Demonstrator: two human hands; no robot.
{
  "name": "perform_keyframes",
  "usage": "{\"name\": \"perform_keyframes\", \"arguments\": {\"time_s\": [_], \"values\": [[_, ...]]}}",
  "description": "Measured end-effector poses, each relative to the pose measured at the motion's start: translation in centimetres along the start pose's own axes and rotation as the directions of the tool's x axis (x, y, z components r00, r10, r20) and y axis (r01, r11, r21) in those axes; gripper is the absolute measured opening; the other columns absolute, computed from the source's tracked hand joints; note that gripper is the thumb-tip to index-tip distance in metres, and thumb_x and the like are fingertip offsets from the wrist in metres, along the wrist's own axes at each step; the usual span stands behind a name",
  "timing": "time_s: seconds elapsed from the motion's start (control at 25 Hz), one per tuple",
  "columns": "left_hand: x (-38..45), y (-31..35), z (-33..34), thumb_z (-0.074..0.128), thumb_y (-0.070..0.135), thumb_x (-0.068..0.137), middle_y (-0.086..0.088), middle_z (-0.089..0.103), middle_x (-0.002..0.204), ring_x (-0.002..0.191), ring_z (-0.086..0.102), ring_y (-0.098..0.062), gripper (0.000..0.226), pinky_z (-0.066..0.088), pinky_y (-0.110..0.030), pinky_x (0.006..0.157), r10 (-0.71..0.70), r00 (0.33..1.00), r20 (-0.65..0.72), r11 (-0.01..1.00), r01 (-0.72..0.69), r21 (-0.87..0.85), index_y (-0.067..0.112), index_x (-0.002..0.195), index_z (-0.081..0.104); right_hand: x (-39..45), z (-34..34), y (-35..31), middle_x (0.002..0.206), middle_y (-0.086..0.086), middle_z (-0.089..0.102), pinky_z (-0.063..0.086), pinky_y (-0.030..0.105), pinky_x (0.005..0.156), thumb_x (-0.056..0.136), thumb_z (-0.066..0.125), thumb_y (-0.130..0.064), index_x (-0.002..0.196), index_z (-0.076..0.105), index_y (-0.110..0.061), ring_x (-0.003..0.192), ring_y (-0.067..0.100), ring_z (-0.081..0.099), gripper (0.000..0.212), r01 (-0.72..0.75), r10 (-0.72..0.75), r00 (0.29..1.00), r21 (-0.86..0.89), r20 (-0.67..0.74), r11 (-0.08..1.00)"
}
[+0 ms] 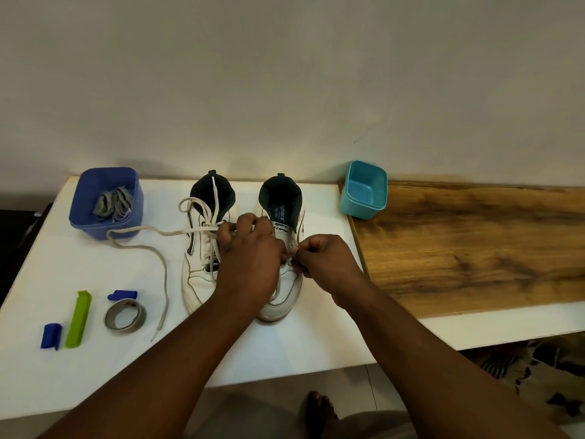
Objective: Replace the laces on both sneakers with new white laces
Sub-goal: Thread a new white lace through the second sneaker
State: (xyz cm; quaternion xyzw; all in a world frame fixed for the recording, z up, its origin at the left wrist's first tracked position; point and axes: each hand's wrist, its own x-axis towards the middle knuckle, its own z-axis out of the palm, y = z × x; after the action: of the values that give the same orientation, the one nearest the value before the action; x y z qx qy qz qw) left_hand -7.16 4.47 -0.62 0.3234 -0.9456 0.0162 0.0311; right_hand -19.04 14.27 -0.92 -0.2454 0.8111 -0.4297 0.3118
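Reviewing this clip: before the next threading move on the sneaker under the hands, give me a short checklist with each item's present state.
1. Both hands on the right sneaker: ok; left hand and right hand meet over its eyelets.
2. Lace end pinched in the right hand: cannot tell, fingers hide it.
3. Left sneaker laced: ok, its white lace trails loose across the table.
4. Old grey laces put aside: ok, in the blue bin.
5. Teal bin apart from the work: ok.

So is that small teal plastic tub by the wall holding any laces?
No, the small teal plastic tub shows only its bare inside, while the grey laces lie in the blue plastic tub.
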Motion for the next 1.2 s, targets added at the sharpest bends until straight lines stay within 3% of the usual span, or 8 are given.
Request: {"name": "perform_keyframes", "arguments": {"time_s": [0.2, 0.48, 0.72, 0.8, 0.92, 1.04, 1.12, 1.2], "values": [[0.3, -0.4, 1.1, 0.070, 0.043, 0.082, 0.012, 0.055, 0.112, 0.124, 0.042, -0.024, 0.012, 0.024, -0.046, 0.099, -0.023, 0.997, -0.076, 0.995, 0.015, -0.101, 0.039, 0.091, 0.076, -0.2, -0.3, 0.1, 0.074, 0.013, 0.073, 0.052, 0.030, 0.063, 0.096, 0.071, -0.019, 0.077, 0.077, -0.010, 0.060, 0.012, 0.061, 0.021, 0.006, -0.006, 1.000, 0.009, 0.011, 1.000], [0.4, -0.4, 2.3, 0.061, 0.048, 0.093, 0.012, 0.057, 0.114, 0.122, 0.042, -0.021, 0.019, 0.022, -0.043, 0.099, -0.078, 0.992, -0.100, 0.965, 0.050, -0.258, 0.037, 0.098, 0.076, 0.0, -0.5, 0.0, 0.076, 0.019, 0.073, 0.051, 0.032, 0.064, 0.096, 0.071, -0.016, 0.079, 0.077, -0.008, 0.064, 0.018, 0.060, 0.020, -0.049, 0.048, 0.999, 0.077, 0.020, 0.996], [0.2, -0.1, 2.5, 0.062, 0.050, 0.092, 0.012, 0.059, 0.113, 0.123, 0.042, -0.020, 0.019, 0.026, -0.044, 0.100, -0.090, 0.990, -0.106, 0.946, 0.052, -0.320, 0.038, 0.097, 0.076, -0.1, -0.7, 0.1, 0.083, 0.022, 0.074, 0.055, 0.021, 0.063, 0.098, 0.068, -0.013, 0.088, 0.076, -0.002, 0.067, 0.014, 0.064, 0.017, -0.075, 0.070, 0.996, 0.109, 0.053, 0.991], [0.2, -0.1, 2.6, 0.062, 0.051, 0.092, 0.013, 0.059, 0.113, 0.124, 0.042, -0.020, 0.020, 0.027, -0.045, 0.102, -0.088, 0.991, -0.101, 0.947, 0.052, -0.318, 0.039, 0.098, 0.076, 0.0, -1.4, 0.2, 0.080, 0.018, 0.073, 0.054, 0.022, 0.063, 0.097, 0.067, -0.008, 0.091, 0.077, -0.003, 0.068, 0.015, 0.063, 0.013, -0.074, 0.067, 0.993, 0.067, 0.099, 0.995], [0.2, 0.0, 2.7, 0.061, 0.051, 0.093, 0.014, 0.059, 0.111, 0.123, 0.042, -0.020, 0.020, 0.027, -0.046, 0.102, -0.088, 0.991, -0.102, 0.941, 0.049, -0.334, 0.040, 0.096, 0.077, -0.2, -1.6, 0.4, 0.066, -0.003, 0.071, 0.050, 0.019, 0.058, 0.089, 0.077, -0.007, 0.082, 0.079, -0.015, 0.059, 0.004, 0.061, 0.011, 0.014, -0.006, 0.997, -0.092, 0.079, 0.996], [0.2, -0.1, 2.7, 0.059, 0.049, 0.094, 0.013, 0.058, 0.111, 0.124, 0.042, -0.020, 0.021, 0.026, -0.045, 0.103, -0.070, 0.992, -0.101, 0.941, 0.032, -0.337, 0.038, 0.098, 0.076, -0.4, -1.4, 0.4, 0.069, -0.006, 0.073, 0.055, 0.025, 0.065, 0.088, 0.078, -0.015, 0.077, 0.078, -0.019, 0.064, 0.004, 0.065, 0.011, 0.126, -0.120, 0.992, -0.217, 0.041, 0.968], [0.2, -0.4, 2.6, 0.054, 0.049, 0.097, 0.014, 0.057, 0.114, 0.126, 0.040, -0.020, 0.025, 0.023, -0.045, 0.105, -0.035, 0.995, -0.091, 0.941, 0.002, -0.338, 0.038, 0.101, 0.075, -0.5, -1.1, 0.5, 0.074, -0.001, 0.074, 0.058, 0.034, 0.072, 0.091, 0.070, -0.011, 0.080, 0.076, -0.015, 0.071, 0.014, 0.069, 0.013, 0.102, -0.086, 0.993, -0.234, 0.079, 0.967], [0.1, -0.7, 2.3, 0.044, 0.052, 0.097, 0.014, 0.056, 0.116, 0.127, 0.039, -0.019, 0.034, 0.020, -0.045, 0.105, 0.004, 0.998, -0.066, 0.943, -0.026, -0.332, 0.039, 0.105, 0.074, -0.4, -0.9, 0.1, 0.079, 0.005, 0.072, 0.056, 0.040, 0.069, 0.094, 0.060, -0.010, 0.082, 0.069, -0.012, 0.074, 0.022, 0.068, 0.015, 0.011, -0.004, 0.999, -0.158, 0.044, 0.987]]}}
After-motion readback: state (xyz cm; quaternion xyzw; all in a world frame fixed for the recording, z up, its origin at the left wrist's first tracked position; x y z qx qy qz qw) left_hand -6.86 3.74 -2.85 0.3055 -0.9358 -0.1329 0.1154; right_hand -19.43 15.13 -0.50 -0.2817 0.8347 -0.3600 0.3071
